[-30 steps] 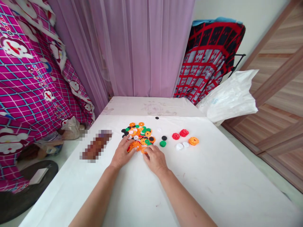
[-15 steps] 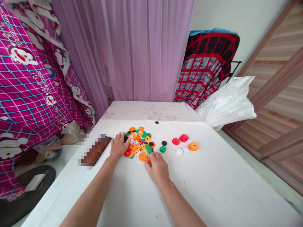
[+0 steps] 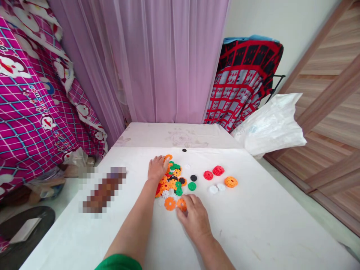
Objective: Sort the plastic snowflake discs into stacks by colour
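Note:
A pile of flower-shaped plastic discs (image 3: 170,183) in orange, green, black, white and red lies on the white-covered table. At the pile's far left edge, my left hand (image 3: 158,168) rests with fingers stretched out against the pieces, partly covering them. My right hand (image 3: 195,215) is at the near side, thumb and fingers closed around the edge of an orange disc (image 3: 181,204). Just left of it lies another orange disc (image 3: 170,203), flat on the cloth. Right of the pile are a green disc stack (image 3: 192,186) and a black disc (image 3: 193,178).
Further right sit red discs (image 3: 218,170), white discs (image 3: 213,189) and an orange stack (image 3: 231,182). A lone black disc (image 3: 184,150) lies farther back. A pixelated dark object (image 3: 105,191) is at the left. A white plastic bag (image 3: 272,123) stands by the table's right back corner.
My left hand has swept right along the pile's left edge, and the pile looks narrower. My right hand keeps the orange disc, now slightly apart from the heap. The view has shifted a little.

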`<state>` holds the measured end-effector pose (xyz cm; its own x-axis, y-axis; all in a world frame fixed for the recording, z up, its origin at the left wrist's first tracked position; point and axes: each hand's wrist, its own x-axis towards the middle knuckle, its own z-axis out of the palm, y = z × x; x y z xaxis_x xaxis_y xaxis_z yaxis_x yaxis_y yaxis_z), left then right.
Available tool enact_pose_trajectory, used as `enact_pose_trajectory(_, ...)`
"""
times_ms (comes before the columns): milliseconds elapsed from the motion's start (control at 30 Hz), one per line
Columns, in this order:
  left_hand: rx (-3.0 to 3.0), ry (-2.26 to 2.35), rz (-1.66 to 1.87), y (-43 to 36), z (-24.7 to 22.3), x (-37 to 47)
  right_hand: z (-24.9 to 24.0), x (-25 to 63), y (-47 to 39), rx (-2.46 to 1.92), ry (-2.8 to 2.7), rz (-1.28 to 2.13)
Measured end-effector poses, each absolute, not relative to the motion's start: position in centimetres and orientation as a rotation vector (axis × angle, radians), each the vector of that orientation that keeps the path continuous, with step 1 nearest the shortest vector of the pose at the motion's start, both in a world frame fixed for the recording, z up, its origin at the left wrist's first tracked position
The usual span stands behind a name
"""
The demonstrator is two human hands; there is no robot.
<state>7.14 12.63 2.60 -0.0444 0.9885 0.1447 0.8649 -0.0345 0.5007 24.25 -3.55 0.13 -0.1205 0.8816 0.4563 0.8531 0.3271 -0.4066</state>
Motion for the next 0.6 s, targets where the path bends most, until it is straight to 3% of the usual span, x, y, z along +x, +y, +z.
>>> enact_pose_trajectory(333, 1.996, 1.833, 0.734, 7.5, 2.6, 1.5, 0.6, 25.3, -3.2, -1.59, -2.02, 0.09)
enact_pose_trajectory(600, 2.074, 1.934, 0.641, 3.3, 1.9, 5.3, 0.9, 25.2, -3.1, -1.618, -1.947, 0.194)
